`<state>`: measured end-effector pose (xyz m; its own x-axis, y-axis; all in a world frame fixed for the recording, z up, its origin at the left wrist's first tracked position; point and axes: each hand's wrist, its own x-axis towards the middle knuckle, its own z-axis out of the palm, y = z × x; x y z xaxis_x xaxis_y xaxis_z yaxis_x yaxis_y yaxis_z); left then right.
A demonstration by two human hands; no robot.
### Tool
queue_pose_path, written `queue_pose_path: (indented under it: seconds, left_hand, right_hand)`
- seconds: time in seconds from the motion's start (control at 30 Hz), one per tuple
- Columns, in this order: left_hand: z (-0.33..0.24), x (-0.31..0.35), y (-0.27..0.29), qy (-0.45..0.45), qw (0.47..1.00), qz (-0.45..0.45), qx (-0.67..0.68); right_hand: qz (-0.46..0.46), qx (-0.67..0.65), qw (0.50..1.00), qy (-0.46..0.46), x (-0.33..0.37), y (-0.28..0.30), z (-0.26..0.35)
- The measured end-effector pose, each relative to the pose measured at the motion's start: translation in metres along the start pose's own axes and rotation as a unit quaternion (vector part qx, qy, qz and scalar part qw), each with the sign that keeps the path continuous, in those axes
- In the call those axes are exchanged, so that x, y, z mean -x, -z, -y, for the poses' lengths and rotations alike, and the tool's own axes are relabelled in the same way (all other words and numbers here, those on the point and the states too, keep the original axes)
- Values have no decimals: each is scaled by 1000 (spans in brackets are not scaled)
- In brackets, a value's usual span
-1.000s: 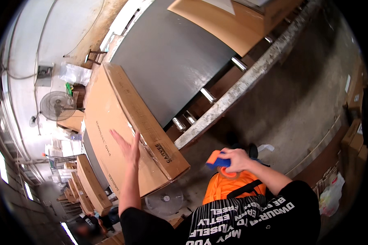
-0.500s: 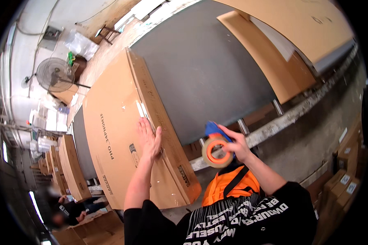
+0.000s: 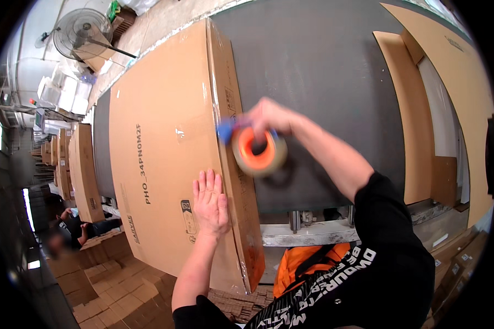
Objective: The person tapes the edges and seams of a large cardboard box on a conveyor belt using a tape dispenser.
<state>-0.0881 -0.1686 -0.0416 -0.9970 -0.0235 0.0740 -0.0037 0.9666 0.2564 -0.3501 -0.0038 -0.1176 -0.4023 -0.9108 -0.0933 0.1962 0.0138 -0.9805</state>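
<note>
Big box (image 3: pixel 159 88) lies flat on the grey belt (image 3: pixel 313 60), left of centre, long side running away from the person, near end jutting out past the rail (image 3: pixel 313 234); its top has blk print, its narrow R side faces the bare stretch of belt. L hand (image 3: pixel 209 208) is flat on the box top, close to the R long edge: fingers straight & pointing away, thumb a bit apart, grip open, nothing held, just pressing or resting (can't tell how hard). R hand (image 3: pixel 269 118) is closed round the tape gun (image 3: pixel 225 131), blue w/ a fat tape roll (image 3: pixel 280 156) on an orange core. Gun is at the same R edge, farther from the person than L hand; its blue front end overlaps the edge in view, but hand & gun are blurred, so can't tell if it's touching. Clear tape (image 3: pixel 213 77) shines along the far part of that edge, & a small shiny patch sits on the top approx mid-box. R forearm reaches across over the belt. Rollers (image 3: pixel 295 221) show btwn belt & rail. Farther R, an open carton (image 3: pixel 389 82) w/ flaps raised, well apart from the box. Orange bag (image 3: pixel 291 268) w/ blk strap is just below the rail, right by the person's blk shirt (image 3: pixel 389 263). Far L: more cartons (image 3: pixel 85 175), a co-worker (image 3: pixel 71 227) behind brown cardboard, & a standing fan (image 3: pixel 82 33) up top.
</note>
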Motion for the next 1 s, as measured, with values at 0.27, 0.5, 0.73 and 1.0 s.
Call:
queue_pose_path:
  seconds: [0.27,0.5,0.73,1.0]
  left_hand:
    - [14,5,4,22,991,-47,121]
    - [24,5,-4,47,995,-57,65]
    - [-27,7,-10,273,949,49,-151]
    - [-22,17,-25,228,967,-94,-70]
  right_hand:
    - [84,19,987,-136,183,-220,-31]
    - [283,198,936,-73,208,-228,-42]
    - [-76,282,955,52,195,-120,4]
    - [-21,-26,996,87,113,-76,118]
